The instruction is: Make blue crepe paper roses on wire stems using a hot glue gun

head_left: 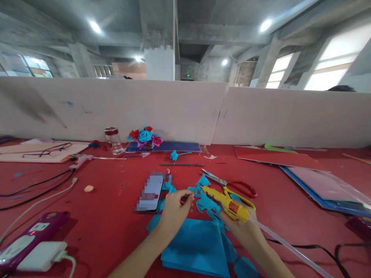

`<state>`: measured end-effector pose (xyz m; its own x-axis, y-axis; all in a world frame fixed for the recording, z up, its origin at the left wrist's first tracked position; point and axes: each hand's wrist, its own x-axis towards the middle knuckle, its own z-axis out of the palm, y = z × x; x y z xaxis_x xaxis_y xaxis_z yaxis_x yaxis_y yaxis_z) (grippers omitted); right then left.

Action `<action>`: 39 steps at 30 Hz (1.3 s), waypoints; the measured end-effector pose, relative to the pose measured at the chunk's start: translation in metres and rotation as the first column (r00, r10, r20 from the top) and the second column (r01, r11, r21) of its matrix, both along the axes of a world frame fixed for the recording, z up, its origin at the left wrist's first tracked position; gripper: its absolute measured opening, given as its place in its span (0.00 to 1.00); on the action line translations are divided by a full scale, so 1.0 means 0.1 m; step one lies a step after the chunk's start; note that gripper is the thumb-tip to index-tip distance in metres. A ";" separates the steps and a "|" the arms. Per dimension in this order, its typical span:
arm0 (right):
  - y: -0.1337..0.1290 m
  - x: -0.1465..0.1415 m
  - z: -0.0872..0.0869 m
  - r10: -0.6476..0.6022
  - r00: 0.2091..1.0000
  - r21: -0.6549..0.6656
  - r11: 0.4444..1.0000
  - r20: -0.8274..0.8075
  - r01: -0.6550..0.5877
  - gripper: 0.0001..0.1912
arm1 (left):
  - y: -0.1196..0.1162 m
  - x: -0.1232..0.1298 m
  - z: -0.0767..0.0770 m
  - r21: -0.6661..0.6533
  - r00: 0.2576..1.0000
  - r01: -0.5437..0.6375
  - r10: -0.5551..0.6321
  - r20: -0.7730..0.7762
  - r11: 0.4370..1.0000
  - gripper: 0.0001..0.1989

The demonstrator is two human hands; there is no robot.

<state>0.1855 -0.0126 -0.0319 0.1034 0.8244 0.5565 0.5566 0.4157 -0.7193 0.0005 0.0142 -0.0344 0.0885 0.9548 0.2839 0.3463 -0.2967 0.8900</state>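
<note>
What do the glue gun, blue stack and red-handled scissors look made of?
Glue gun: probably hard yellow plastic, given its molded body and slight sheen.
Blue stack: matte, layered sheets, perhaps paper or thin felt.
Red-handled scissors: grey blades look like metal; smooth, glossy handles suggest plastic.

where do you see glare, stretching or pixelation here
In the head view, ceiling lights flare and the right-hand window washes out nearly white; head view, ceiling beams stretch toward the edges; head view, blocky pixels cover part of the phone, while the glue gun looks fairly clear.
</note>
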 end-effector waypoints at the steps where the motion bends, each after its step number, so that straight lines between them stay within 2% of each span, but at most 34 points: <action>1: 0.00 0.00 -0.01 0.008 1.000 -0.002 1.000 0.008 -0.008 0.10 | 0.00 0.00 -0.01 -0.001 1.000 0.000 0.000 -0.003 1.000 0.10; 4: -0.02 0.02 -0.04 0.029 0.999 -0.014 1.000 0.040 -0.028 0.09 | 0.00 -0.01 -0.01 0.010 1.000 0.001 -0.001 -0.016 1.000 0.10; 10: -0.04 0.09 -0.04 0.002 0.998 0.076 0.997 0.055 -0.006 0.09 | -0.01 -0.01 0.04 0.023 0.998 -0.007 0.009 -0.062 1.000 0.10; 13: -0.02 0.09 -0.04 0.011 0.998 0.074 0.997 0.064 -0.016 0.07 | -0.01 -0.02 0.04 0.094 0.987 -0.012 0.026 -0.156 0.996 0.10; 19: -0.02 0.06 -0.05 0.069 0.997 0.016 0.997 0.024 -0.069 0.10 | -0.04 -0.02 0.02 0.248 0.939 0.020 0.067 -0.338 0.969 0.12; 23: -0.03 0.08 -0.06 0.062 0.996 -0.046 0.997 0.067 -0.059 0.08 | -0.03 -0.01 0.03 0.242 0.944 0.018 0.064 -0.324 0.970 0.11; 27: -0.03 0.12 -0.09 0.074 0.987 -0.033 0.997 0.140 -0.070 0.07 | -0.02 -0.02 0.05 0.218 0.951 0.018 0.051 -0.306 0.976 0.11; 34: 0.00 0.16 -0.14 0.064 0.997 -0.058 0.996 0.053 -0.061 0.07 | -0.04 -0.03 0.02 0.285 0.930 0.025 0.083 -0.359 0.958 0.12; 39: 0.00 0.14 -0.10 0.099 0.985 -0.076 0.993 0.139 -0.089 0.07 | -0.05 -0.03 0.02 0.289 0.932 0.039 0.070 -0.356 0.957 0.12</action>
<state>0.1998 -0.0122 -0.0420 -0.0525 0.8640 0.5008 0.6162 0.4227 -0.6646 -0.0022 0.0092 -0.0327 0.2218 0.8391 0.4967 0.6324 -0.5115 0.5817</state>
